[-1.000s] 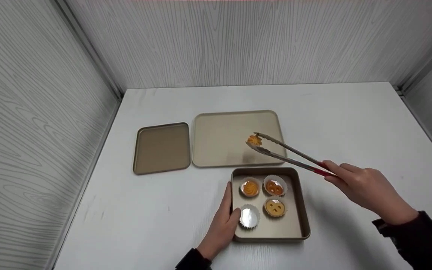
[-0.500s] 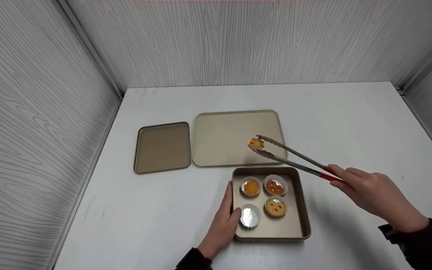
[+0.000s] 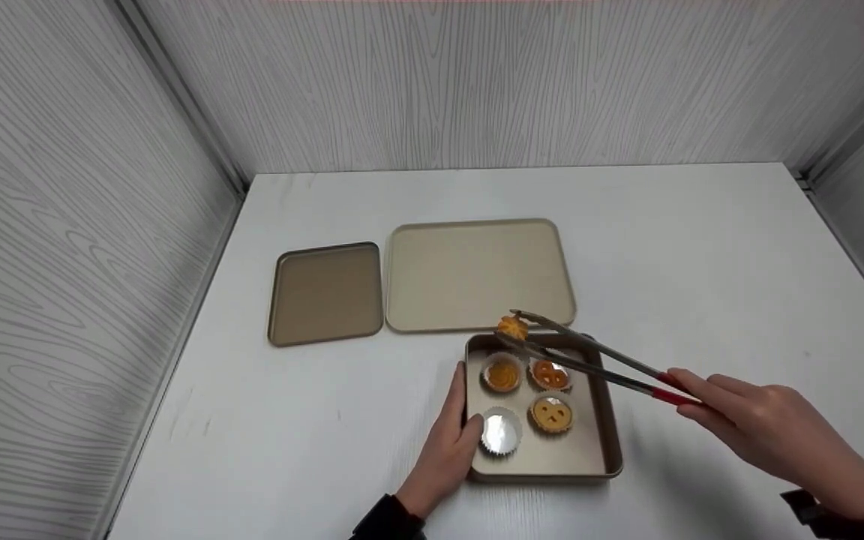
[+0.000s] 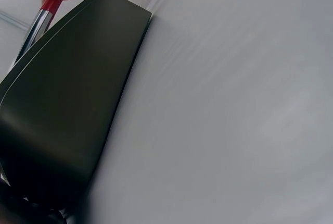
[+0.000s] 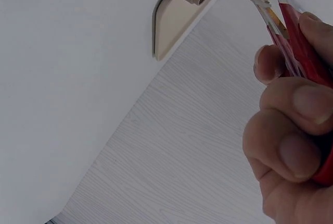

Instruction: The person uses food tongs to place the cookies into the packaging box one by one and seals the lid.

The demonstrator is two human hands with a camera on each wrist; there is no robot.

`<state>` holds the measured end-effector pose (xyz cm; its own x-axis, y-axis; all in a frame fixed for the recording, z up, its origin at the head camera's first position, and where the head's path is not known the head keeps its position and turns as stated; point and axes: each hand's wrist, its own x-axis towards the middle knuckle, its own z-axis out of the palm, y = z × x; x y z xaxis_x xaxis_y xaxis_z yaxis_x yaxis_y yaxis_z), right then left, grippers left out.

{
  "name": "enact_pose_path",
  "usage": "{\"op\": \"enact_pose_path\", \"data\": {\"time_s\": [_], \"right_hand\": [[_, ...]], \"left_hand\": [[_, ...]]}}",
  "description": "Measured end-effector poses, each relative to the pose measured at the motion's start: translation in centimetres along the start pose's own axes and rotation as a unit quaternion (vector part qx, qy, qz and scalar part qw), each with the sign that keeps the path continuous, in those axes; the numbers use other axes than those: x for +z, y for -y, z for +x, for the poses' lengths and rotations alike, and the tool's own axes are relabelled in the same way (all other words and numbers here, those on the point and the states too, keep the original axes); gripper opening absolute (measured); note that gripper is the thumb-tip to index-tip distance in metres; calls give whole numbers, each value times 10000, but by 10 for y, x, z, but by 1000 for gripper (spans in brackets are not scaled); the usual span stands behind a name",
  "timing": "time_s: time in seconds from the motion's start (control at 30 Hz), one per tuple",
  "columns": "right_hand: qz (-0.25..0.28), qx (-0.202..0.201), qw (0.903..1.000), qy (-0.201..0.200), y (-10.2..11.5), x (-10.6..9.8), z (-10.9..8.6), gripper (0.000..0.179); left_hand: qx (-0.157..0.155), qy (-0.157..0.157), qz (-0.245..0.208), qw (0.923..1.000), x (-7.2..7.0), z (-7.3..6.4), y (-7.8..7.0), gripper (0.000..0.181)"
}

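Note:
My right hand [image 3: 769, 427] grips red-handled metal tongs [image 3: 597, 367]; the right wrist view shows its fingers curled round the red handles [image 5: 307, 52]. An orange-yellow flower-shaped cookie [image 3: 512, 328] is pinched between the tong tips, above the far rim of a deep square baking pan [image 3: 582, 457]. My left hand [image 3: 439, 457] holds that pan by its left wall, thumb over the rim. Inside are a swirl cookie [image 3: 503, 375], a pretzel-shaped cookie [image 3: 550, 375] partly behind the tongs, and a round cookie with holes [image 3: 551, 414], each in a paper cup. A fourth cup [image 3: 501, 433] holds no cookie.
Behind the pan lies a shallow beige rectangular tray [image 3: 477, 270], with a smaller brown square tray [image 3: 327, 296] to its left. Wood-grain panels [image 3: 439, 90] enclose the white table [image 3: 267, 442] at the back and sides.
My right hand has come nearer and to the right, carrying the tongs and flower-shaped cookie from over the beige tray to the pan's far rim. The left hand stays on the pan.

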<state>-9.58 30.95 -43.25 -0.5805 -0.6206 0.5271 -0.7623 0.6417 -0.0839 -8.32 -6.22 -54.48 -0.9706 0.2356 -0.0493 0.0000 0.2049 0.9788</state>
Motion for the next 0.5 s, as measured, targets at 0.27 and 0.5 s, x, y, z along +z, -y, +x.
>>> {"op": "enact_pose_path", "data": {"time_s": [0.27,0.5], "right_hand": [[424,36,9990,156,13,-12,-14,49],[675,262,9955,609,22,-22,-26,36]], "left_hand": [[0,9,1,10000,0,0,1,75],[45,23,-70,10000,0,0,1,75]]}}
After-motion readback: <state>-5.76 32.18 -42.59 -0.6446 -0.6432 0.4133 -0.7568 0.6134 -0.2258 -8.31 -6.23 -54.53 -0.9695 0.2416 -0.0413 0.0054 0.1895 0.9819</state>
